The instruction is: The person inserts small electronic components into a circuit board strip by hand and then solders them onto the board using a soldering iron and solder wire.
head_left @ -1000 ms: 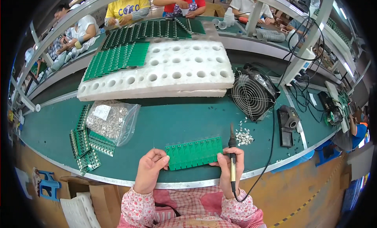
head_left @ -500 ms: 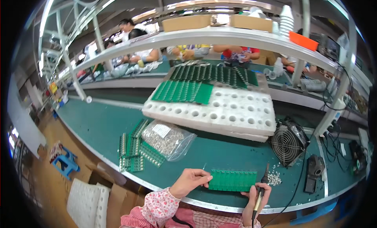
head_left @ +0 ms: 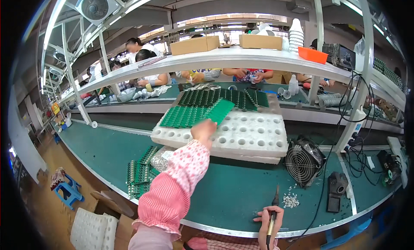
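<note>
My left hand [head_left: 204, 130] reaches out over the white foam block [head_left: 252, 143], its fingers closed on one end of a green circuit board [head_left: 221, 110]. That board is tilted beside a row of similar green circuit boards [head_left: 183, 117] lying on the foam. Near the front edge of the bench, my right hand [head_left: 271, 219] is wrapped round a soldering iron [head_left: 272, 213], whose tip points away from me. Just right of the iron's tip lies a small heap of pale little parts [head_left: 290, 201].
A round fan [head_left: 302, 163] and a black soldering stand [head_left: 335, 192] stand at the right, with loose cables [head_left: 366, 164] beyond. Stacked boards [head_left: 140, 170] and a partly hidden bag of small parts [head_left: 161, 158] lie left. A shelf [head_left: 241, 56] spans the back; people work behind it.
My left hand has carried the circuit board from the front of the bench up to the foam block. My right hand has let go of the board and keeps the soldering iron.
</note>
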Available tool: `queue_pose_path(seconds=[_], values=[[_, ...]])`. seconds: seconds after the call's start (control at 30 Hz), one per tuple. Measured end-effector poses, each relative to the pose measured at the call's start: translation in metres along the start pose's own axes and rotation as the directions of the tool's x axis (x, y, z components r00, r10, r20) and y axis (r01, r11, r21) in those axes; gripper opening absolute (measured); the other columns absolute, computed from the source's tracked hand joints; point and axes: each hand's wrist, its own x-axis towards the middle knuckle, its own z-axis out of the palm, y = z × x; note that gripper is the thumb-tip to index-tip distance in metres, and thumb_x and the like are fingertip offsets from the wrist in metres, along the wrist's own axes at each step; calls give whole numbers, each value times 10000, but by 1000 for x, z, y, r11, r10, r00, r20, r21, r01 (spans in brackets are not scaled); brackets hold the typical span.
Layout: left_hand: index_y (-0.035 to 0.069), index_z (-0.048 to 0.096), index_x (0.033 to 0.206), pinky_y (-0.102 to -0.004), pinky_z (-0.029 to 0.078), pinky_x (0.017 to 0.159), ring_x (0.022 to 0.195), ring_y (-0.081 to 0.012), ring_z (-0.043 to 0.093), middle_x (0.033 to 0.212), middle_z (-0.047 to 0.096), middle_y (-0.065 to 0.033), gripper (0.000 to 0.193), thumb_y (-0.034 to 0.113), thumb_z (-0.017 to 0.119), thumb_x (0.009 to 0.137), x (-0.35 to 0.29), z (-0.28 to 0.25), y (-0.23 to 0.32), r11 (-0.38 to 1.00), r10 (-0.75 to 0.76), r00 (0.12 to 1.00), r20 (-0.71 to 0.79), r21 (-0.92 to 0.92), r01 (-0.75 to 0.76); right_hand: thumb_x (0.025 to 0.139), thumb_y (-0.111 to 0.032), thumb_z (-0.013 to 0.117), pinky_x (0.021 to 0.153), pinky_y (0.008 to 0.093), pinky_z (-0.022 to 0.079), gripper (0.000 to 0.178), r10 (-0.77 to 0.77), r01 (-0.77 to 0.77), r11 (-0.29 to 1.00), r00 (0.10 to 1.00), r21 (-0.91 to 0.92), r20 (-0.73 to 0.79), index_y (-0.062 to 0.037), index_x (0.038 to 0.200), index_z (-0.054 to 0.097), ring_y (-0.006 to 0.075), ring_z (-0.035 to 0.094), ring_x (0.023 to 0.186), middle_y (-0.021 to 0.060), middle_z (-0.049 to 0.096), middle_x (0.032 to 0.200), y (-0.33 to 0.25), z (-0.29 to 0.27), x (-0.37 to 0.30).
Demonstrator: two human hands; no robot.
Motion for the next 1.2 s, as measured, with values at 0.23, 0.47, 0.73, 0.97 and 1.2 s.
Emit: queue_pose_path(seconds=[0.23, 0.47, 0.73, 0.97, 1.2], values=[[-85, 610, 1039, -303, 475, 640, 812, -162, 657, 1004, 665, -140, 234, 70, 499, 904, -2, 30, -21, 996, -38, 957, -289, 66, 59, 935, -86, 563, 593, 271, 565, 186, 22, -22, 1000, 1000, -7, -1, -2, 1066, 460, 145, 616, 762, 97, 539, 921, -2, -8, -4], [-62, 584, 1143, -325, 437, 761, 919, -192, 629, 1041, 659, -119, 296, 86, 496, 901, -22, 7, -20, 1000, -29, 987, -157, -14, 27, 949, -106, 538, 592, 274, 557, 170, 38, -37, 999, 998, -33, 40, -15, 1066, 455, 145, 595, 771, 97, 530, 945, -8, -5, -7], [-47, 681, 997, -313, 480, 871, 928, -191, 657, 985, 701, -114, 354, 211, 438, 1007, -105, -62, -7, 746, 402, 833, 380, 393, -538, 964, -89, 504, 607, 264, 539, 122, -14, 19, 993, 999, -118, 40, -18, 1056, 465, 142, 594, 742, 100, 536, 958, -12, 6, -7], [54, 660, 939, -454, 442, 729, 809, -331, 621, 844, 653, -142, 177, 98, 535, 822, -82, -191, 32, -337, 535, 525, 662, 736, -586, 983, -253, 493, 553, 283, 546, 242, 39, -37, 996, 999, -78, 28, -32, 1074, 459, 150, 596, 681, 114, 559, 896, -47, -46, -17], [5, 600, 1168, -445, 480, 880, 1044, -368, 614, 1126, 647, -200, 521, 447, 583, 893, 70, -398, 69, -429, 394, 892, 223, 902, -36, 1011, -266, 436, 602, 246, 507, 296, -169, 85, 953, 945, -292, -278, -43, 1205, 435, 128, 590, 662, 103, 601, 879, -99, -111, 11]])
